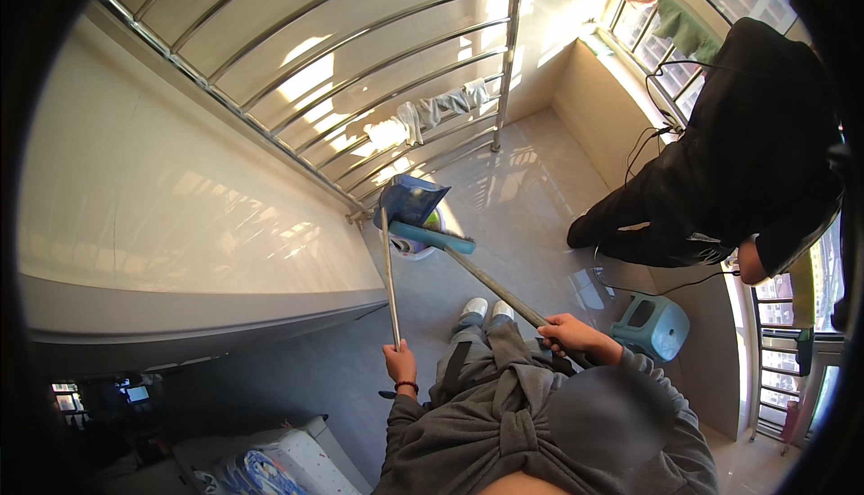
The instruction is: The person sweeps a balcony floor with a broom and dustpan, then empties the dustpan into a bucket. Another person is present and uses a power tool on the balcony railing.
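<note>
My left hand (400, 364) is closed around the long metal handle of a dustpan (416, 198). Its dark blue pan is raised and tilted over a white bin (416, 256), near the foot of the metal railing. In my right hand (574, 333) is the handle of a broom (504, 292). The broom's blue head lies across the top of the bin, just in front of the pan. Whether the head touches the pan I cannot tell. A purple and green package (434, 222) shows in the bin, partly hidden by the broom head.
A person in black (756, 135) stands at the right by the windows, with thin dark cables nearby. A blue plastic stool (650, 326) is right of my feet. Light-coloured cloths (423, 117) hang on the metal railing (517, 45). A pale wall (180, 189) borders the left.
</note>
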Motion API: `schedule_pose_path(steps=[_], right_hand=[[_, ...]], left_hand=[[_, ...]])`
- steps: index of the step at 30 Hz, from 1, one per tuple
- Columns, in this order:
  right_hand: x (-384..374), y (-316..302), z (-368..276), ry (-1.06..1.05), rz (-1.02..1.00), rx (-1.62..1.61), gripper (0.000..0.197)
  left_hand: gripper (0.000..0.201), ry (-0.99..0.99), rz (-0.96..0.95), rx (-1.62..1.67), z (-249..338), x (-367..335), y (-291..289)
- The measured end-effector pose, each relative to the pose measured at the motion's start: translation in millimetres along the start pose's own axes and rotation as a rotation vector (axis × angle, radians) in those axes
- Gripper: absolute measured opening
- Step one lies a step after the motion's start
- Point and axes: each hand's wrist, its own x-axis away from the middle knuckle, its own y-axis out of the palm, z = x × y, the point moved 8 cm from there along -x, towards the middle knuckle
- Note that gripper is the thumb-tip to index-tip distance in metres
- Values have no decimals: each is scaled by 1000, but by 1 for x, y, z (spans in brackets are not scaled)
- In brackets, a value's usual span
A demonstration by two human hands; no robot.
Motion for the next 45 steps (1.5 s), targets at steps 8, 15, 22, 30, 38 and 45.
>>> schedule_pose_path(steps=[8, 15, 22, 30, 38, 45], right_hand=[[-4, -5, 13, 36, -56, -98, 17], [-5, -9, 9, 44, -46, -130, 16], [15, -5, -9, 8, -64, -94, 14], [34, -8, -21, 1, -16, -41, 15], [25, -6, -18, -21, -19, 23, 17], [5, -9, -1, 57, -13, -72, 17]], left_hand=[[28, 33, 58, -61, 3, 8, -14], [29, 44, 125, 6, 4, 1, -21], [30, -5, 115, -29, 5, 0, -27], [29, -1, 46, -110, 4, 9, -20], [30, 44, 10, -136, 12, 18, -11], [30, 31, 14, -145, 14, 16, -7]])
